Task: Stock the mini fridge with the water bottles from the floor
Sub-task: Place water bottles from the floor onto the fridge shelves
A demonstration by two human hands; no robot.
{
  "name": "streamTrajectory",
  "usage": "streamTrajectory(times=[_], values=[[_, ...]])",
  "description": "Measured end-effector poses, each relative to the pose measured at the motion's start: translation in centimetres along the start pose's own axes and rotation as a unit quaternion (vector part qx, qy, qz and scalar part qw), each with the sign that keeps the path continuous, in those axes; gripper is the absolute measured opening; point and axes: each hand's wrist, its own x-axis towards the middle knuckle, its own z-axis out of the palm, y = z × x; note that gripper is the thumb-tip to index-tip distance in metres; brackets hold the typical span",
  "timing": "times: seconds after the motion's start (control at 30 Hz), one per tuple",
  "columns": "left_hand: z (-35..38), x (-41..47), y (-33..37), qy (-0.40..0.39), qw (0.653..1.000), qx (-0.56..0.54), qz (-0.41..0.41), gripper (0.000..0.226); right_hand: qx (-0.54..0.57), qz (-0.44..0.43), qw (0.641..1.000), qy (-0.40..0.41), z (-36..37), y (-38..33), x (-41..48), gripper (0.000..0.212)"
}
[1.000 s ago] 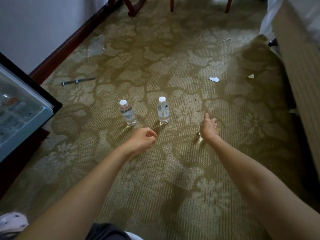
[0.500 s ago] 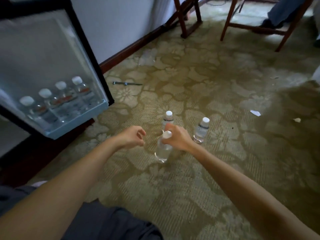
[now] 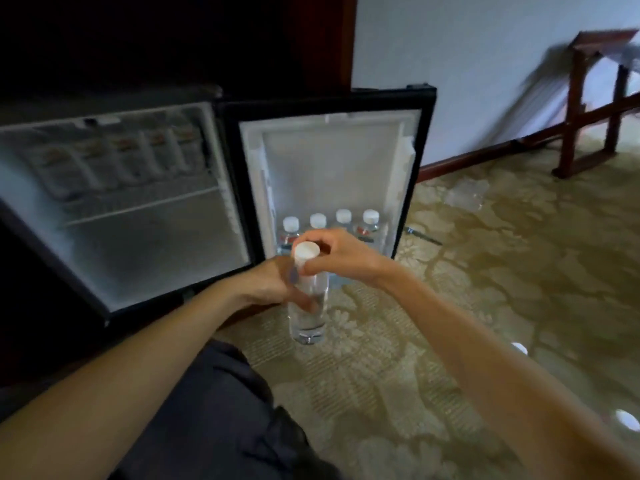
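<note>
Both hands gripped one water bottle (image 3: 309,306) before the open mini fridge (image 3: 214,202): right hand (image 3: 341,256) at its neck, left hand (image 3: 273,282) around its body.

Fridge shelf contents (image 3: 114,161) blurred; door bottles (image 3: 330,225) partly behind hands; two white caps (image 3: 627,420) cut off at rt edge.

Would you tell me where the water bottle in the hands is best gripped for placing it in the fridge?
Probably around the clear, straight-sided body of the water bottle, from the side, where the left hand already wraps it. The right hand only pinches the small white cap, a weaker hold.
</note>
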Motion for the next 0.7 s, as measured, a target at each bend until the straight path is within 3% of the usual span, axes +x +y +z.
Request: streamTrajectory(times=[0.1,0.23,0.4,0.57,0.7], values=[[-4.3,-1.1,-2.5,0.04,0.998,-0.052,-0.015,0.047,0.024,-0.012,0.998,-0.064,1.5,-2.9,5.0,0.029],[-8.4,-2.1,-6.9,0.152,0.983,-0.081,-0.064,0.04,0.059,-0.029,0.988,-0.14,4.4,-5.8,11.0,0.03],[-11.2,-2.6,-13.9,0.289,0.926,-0.208,-0.123,0.029,0.101,-0.001,0.982,-0.158,9.3,-4.0,17.9,0.043],[-14.4,-1.0,-20.7,0.389,0.858,-0.271,-0.195,0.026,-0.066,0.08,0.959,-0.263,15.5,-0.1,22.8,0.06],[-15.9,1.4,-24.9,0.455,0.794,-0.329,-0.232,0.027,-0.177,0.053,0.964,-0.189,21.1,2.6,27.2,0.078]])
